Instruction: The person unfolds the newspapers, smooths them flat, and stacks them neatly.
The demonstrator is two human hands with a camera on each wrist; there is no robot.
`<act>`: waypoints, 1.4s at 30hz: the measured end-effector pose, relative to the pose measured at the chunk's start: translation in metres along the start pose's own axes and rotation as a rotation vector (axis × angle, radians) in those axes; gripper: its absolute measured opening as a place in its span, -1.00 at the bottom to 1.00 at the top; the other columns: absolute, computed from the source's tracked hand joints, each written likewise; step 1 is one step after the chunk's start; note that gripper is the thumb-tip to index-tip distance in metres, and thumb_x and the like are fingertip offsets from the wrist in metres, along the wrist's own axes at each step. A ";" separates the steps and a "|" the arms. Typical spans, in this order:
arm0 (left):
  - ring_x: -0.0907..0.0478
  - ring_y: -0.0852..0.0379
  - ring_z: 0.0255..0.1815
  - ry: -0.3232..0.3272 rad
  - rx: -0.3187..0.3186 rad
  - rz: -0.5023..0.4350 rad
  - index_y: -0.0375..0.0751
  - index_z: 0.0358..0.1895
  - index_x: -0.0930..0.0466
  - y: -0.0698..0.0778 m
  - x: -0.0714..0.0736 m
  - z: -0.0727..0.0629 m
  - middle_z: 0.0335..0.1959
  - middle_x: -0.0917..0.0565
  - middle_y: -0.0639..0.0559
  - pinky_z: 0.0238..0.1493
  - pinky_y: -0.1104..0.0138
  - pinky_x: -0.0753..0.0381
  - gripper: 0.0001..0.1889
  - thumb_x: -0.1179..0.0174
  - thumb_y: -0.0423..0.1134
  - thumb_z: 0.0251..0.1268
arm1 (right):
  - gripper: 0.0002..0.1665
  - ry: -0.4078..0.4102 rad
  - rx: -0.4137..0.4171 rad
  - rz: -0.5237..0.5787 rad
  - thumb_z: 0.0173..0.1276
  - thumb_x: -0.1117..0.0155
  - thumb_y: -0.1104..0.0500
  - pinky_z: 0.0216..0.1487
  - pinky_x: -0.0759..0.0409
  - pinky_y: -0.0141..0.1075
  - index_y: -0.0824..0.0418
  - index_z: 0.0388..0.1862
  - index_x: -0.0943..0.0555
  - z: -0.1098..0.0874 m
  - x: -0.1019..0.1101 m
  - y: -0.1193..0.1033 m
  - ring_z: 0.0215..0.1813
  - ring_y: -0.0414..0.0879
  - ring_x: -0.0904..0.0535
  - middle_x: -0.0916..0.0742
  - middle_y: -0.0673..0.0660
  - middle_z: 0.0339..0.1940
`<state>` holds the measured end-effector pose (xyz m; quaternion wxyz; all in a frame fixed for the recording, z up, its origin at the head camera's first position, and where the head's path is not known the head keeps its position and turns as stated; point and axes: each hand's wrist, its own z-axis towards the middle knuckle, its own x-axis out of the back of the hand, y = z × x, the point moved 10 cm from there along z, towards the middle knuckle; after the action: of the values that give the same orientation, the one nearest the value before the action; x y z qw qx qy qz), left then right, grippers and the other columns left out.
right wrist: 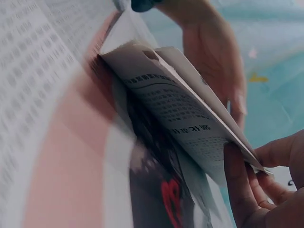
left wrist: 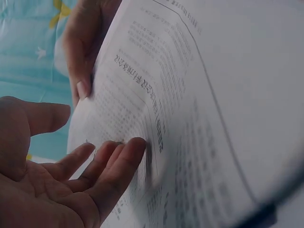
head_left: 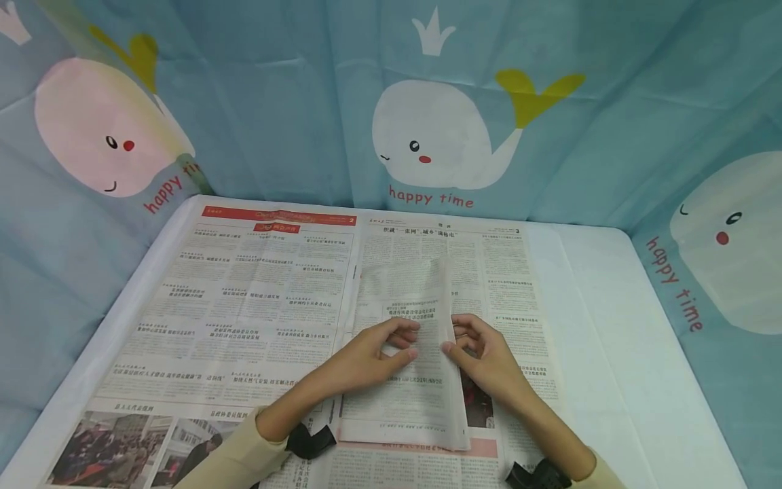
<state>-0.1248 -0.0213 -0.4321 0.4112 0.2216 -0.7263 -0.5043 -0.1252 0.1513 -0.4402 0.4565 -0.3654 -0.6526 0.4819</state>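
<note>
We record one folded newspaper (head_left: 397,401), near and right of centre on a spread newspaper (head_left: 232,326); one right hand (head_left: 491,356), thumb and fingers pinching its right edge; one left hand (head_left: 374,352), apart from the right, fingers loosely bent over the fold, grasping nothing; one white table (head_left: 611,339) beneath; one blue whale-print curtain (head_left: 275,122) at the far side.

Shows an open newspaper (head_left: 293,326) spread on the tabletop (head_left: 617,353), nearer its left edge than its right. Has a folded paper (head_left: 397,401) over the right page, partly covering it, and 2 photographs (head_left: 110,448) at the left page's near end. Places the left hand (head_left: 379,350) above the folded paper, the right hand (head_left: 491,356) at its right edge, and the curtain (head_left: 293,129) behind and at both sides.
</note>
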 end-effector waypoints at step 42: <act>-0.71 0.19 -0.14 -0.067 0.026 -0.078 -0.30 0.30 -0.52 -0.004 -0.015 -0.001 -0.04 -0.76 -0.10 -0.15 0.37 -0.67 -0.64 -0.12 -0.32 0.53 | -0.41 -0.105 0.001 0.061 0.51 -0.37 0.21 -0.16 -0.72 -0.34 0.34 0.41 -0.42 -0.009 -0.032 -0.008 -0.13 -0.21 -0.73 -0.71 0.35 0.08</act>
<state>-0.1159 -0.0127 -0.4408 0.3640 0.2380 -0.7370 -0.5175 -0.1070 0.1224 -0.4390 0.4068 -0.3589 -0.6641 0.5144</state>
